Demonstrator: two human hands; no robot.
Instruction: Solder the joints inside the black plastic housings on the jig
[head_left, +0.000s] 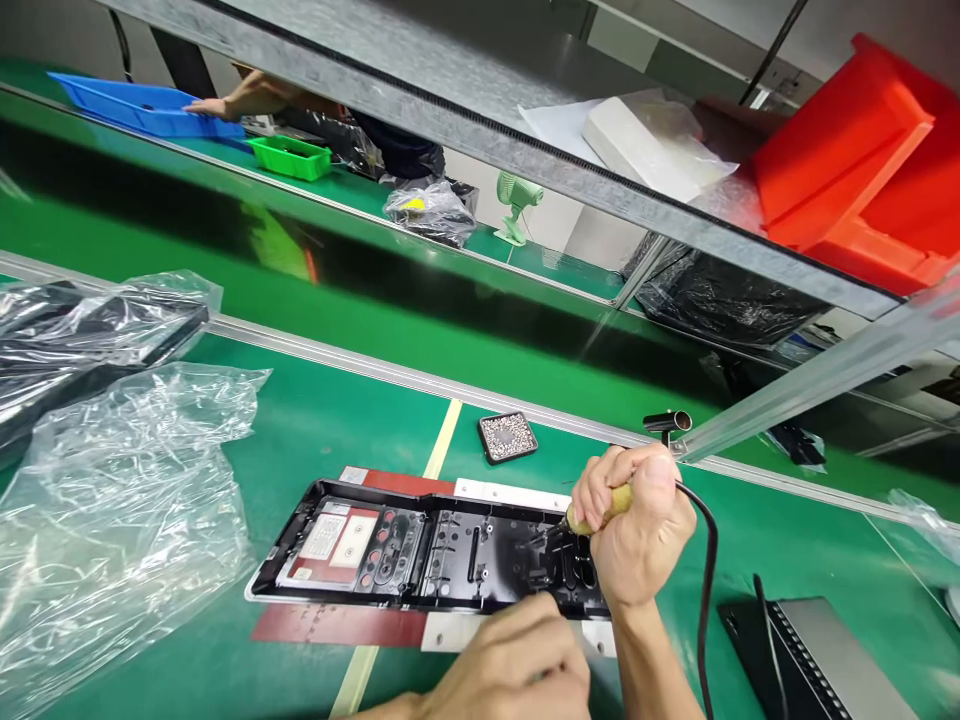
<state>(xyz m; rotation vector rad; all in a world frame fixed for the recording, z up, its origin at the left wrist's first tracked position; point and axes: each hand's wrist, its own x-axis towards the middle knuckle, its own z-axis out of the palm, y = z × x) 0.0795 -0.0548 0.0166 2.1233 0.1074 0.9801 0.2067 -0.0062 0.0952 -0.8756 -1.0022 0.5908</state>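
Note:
A long black plastic housing (450, 550) lies open side up on a red and white fixture board (345, 625). Over its right part, my right hand (637, 530) grips the yellow handle of a soldering iron (619, 503), whose thin tip points down left into the housing. A black cord runs from the handle's back end. My left hand (517, 665) is at the housing's near edge, fingers curled; its fingertips are hidden, so what they hold cannot be made out. Beyond the housing sits a small square tray (508, 437) full of tiny metal pieces.
Clear plastic bags (142, 510) cover the bench's left side. A black tube holder (667, 422) stands by the metal post. At right lies a grey and black case (825, 655). Overhead runs a shelf with a red bin (847, 170). Across the partition, a person's hand (210, 108) touches a blue tray (135, 105).

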